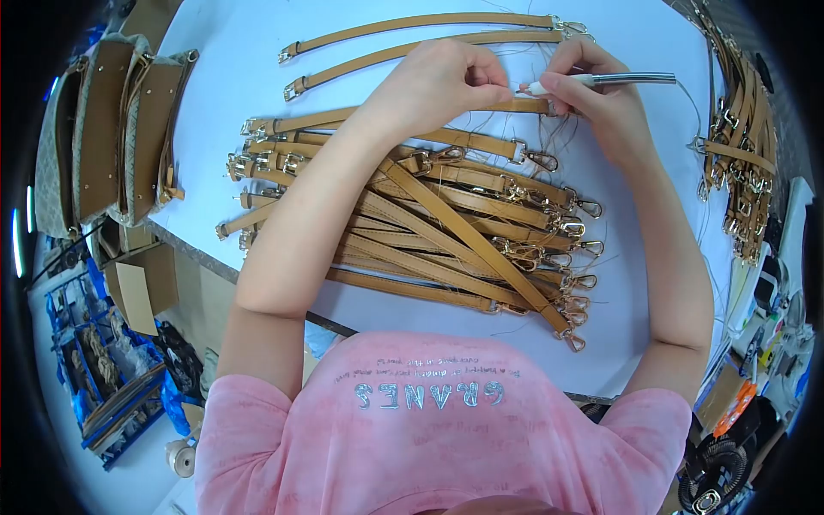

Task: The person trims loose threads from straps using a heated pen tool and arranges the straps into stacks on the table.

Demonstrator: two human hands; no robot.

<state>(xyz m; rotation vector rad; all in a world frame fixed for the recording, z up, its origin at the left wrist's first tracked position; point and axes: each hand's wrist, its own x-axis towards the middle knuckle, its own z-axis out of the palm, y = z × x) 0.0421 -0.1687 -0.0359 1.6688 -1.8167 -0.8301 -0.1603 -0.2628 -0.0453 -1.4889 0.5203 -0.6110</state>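
A white and silver pen-like tool [631, 78] with a thin cord is held in my right hand [592, 90], its tip pointing left. Just left of the tip, my left hand [451, 86] is closed in a pinch; what its fingertips hold is too small to make out. Beneath both hands lies a tan strap [525, 106] with loose threads near its right end. Two more tan straps [421, 26] lie above. Below my hands is a pile of tan straps [455, 215] with metal buckles and clasps, partly hidden by my left forearm.
Brown bags [103, 137] stand at the left. A bundle of tan straps [742, 163] hangs at the table's right edge. Blue crates [107, 360] with materials are at lower left, and a black belt-like coil [721, 463] is at lower right.
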